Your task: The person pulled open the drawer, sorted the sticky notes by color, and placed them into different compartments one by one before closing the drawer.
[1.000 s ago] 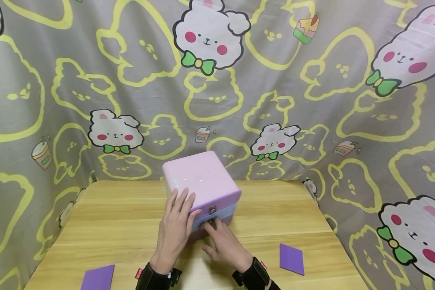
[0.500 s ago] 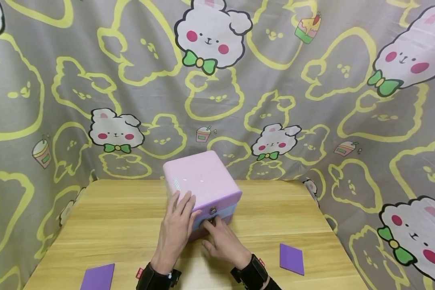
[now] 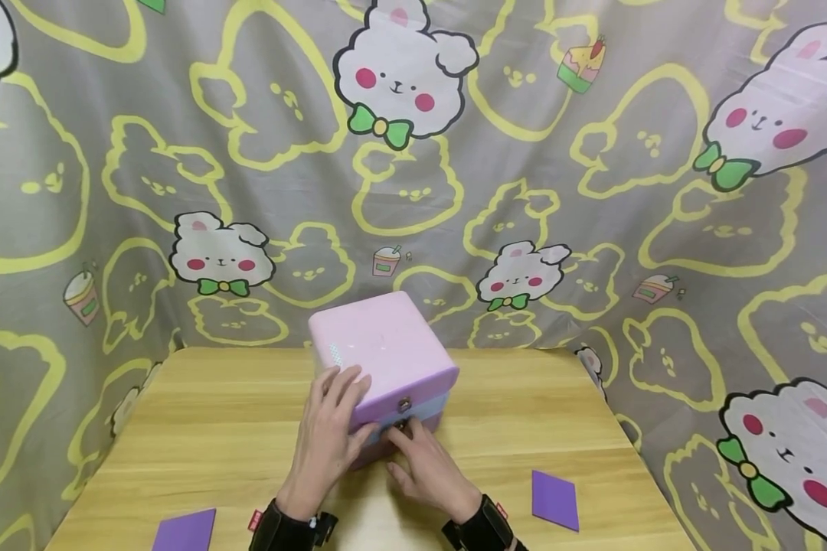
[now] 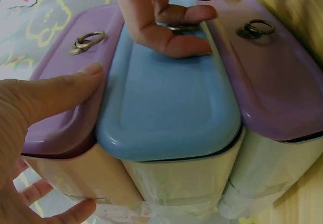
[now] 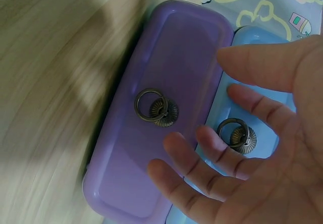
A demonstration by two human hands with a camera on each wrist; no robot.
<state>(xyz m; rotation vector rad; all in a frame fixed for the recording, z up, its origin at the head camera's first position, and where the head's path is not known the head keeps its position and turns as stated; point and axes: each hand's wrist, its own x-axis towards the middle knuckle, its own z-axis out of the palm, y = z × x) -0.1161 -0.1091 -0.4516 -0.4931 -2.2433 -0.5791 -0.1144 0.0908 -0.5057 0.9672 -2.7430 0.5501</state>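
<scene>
Wood surface [image 3: 234, 413], L grip [image 3: 327, 432] wide on 3-drawer box [image 3: 386, 344], R grip [image 3: 430, 471] loose by blue drawer [image 4: 171, 103], red tag [image 3: 255, 520] txt illegible

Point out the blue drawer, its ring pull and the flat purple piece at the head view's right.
Blue drawer [image 4: 169, 100]: left wrist view, middle of its front.
Ring pull [image 5: 244, 140]: right wrist view, ribbed round base.
Flat purple piece [image 3: 555, 500]: head view, middle of its top face.
</scene>
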